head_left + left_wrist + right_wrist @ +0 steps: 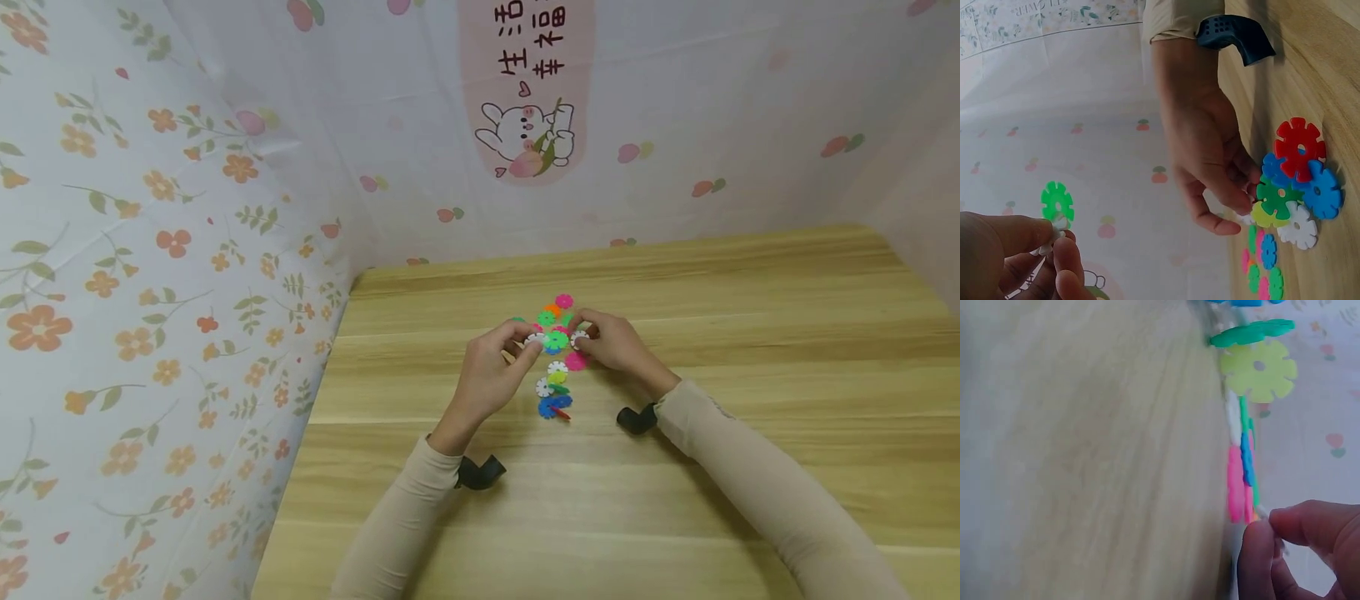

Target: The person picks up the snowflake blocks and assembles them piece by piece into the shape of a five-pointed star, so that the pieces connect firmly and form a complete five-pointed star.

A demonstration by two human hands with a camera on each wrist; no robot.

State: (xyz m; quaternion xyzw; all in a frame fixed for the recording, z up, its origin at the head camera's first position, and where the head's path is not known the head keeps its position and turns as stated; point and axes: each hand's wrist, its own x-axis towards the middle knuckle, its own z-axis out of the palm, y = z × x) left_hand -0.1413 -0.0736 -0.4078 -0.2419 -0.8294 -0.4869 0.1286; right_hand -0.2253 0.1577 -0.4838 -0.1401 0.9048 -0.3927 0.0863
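My left hand [491,367] pinches a white notched plastic disc [1054,236] between thumb and fingers. A bright green disc [1057,200] stands against that white one and appears joined to it. To the right, my right hand [615,340] pinches another white disc [580,339] by thumb and forefinger; in the right wrist view only a thin edge of it shows between the fingertips. Both hands are above the table among the loose discs, a short gap apart. My fingers partly hide the discs behind them.
Several notched discs lie on the wooden table [750,375]. Beyond the hands are a pink disc [564,301] and an orange disc [552,310]. Nearer me are a yellow disc [557,377], a blue disc [547,408] and a red disc [1300,149]. Printed cloth [360,108] hangs behind.
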